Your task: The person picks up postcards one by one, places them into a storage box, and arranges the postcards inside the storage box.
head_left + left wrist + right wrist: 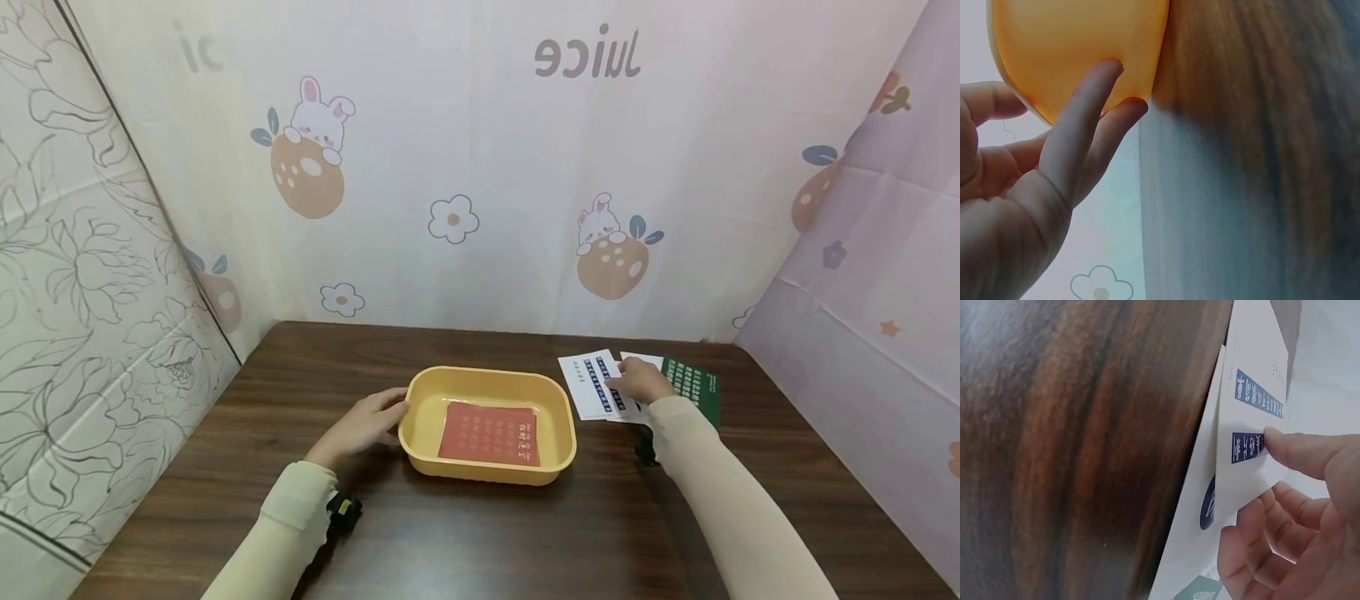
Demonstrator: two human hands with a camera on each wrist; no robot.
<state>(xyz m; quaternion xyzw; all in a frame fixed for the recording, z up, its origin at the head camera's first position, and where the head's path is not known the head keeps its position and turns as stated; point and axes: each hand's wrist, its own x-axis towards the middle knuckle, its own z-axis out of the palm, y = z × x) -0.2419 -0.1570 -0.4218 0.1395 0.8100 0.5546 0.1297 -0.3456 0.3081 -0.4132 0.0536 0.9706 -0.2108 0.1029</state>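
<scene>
At the left end of a yellow plastic tray, my left hand touches the tray with its fingertips. Close up in the left wrist view, fairly straight fingers lie against the yellow outer wall. Inside the tray lies a red card with pale lettering. My right hand pinches a white card bearing dark blue text bands. In the right wrist view its thumb presses the card's face, with the other fingers at the lower edge. A second white card lies beneath it.
A green card with white lettering lies right of the right hand, partly covered by the arm. The dark wooden table reaches back to a printed curtain. More patterned fabric hangs along both sides.
</scene>
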